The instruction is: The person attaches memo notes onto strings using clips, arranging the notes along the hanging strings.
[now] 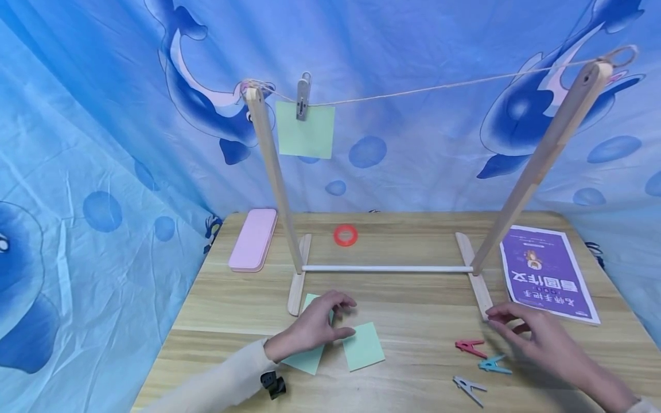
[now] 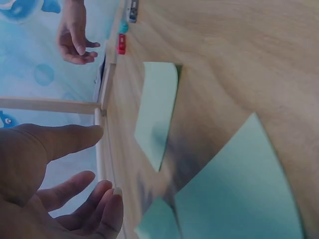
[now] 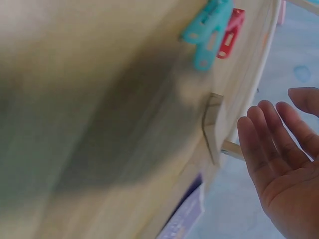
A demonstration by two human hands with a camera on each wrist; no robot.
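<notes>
My left hand (image 1: 317,324) hovers above the green paper squares, its fingers loosely bent and holding nothing. One green square (image 1: 364,346) lies by the thumb; more green paper (image 1: 304,361) is partly hidden under the hand. To the right, my relaxed right hand (image 1: 542,341) is near the foot of the wooden frame (image 1: 480,295), with an empty palm in the right wrist view. Close to it lie a red clothespin (image 1: 470,347), a teal clothespin (image 1: 494,364) and a grey clothespin (image 1: 469,390). Another green square (image 1: 306,137) hangs from the string, held by a grey clothespin (image 1: 303,94).
The string (image 1: 439,87) runs between two wooden posts, joined low down by a white rod (image 1: 387,268). Behind the rod sits a red tape ring (image 1: 345,235). A pink case (image 1: 253,240) lies at left, a purple book (image 1: 547,272) at right. A blue curtain hangs behind.
</notes>
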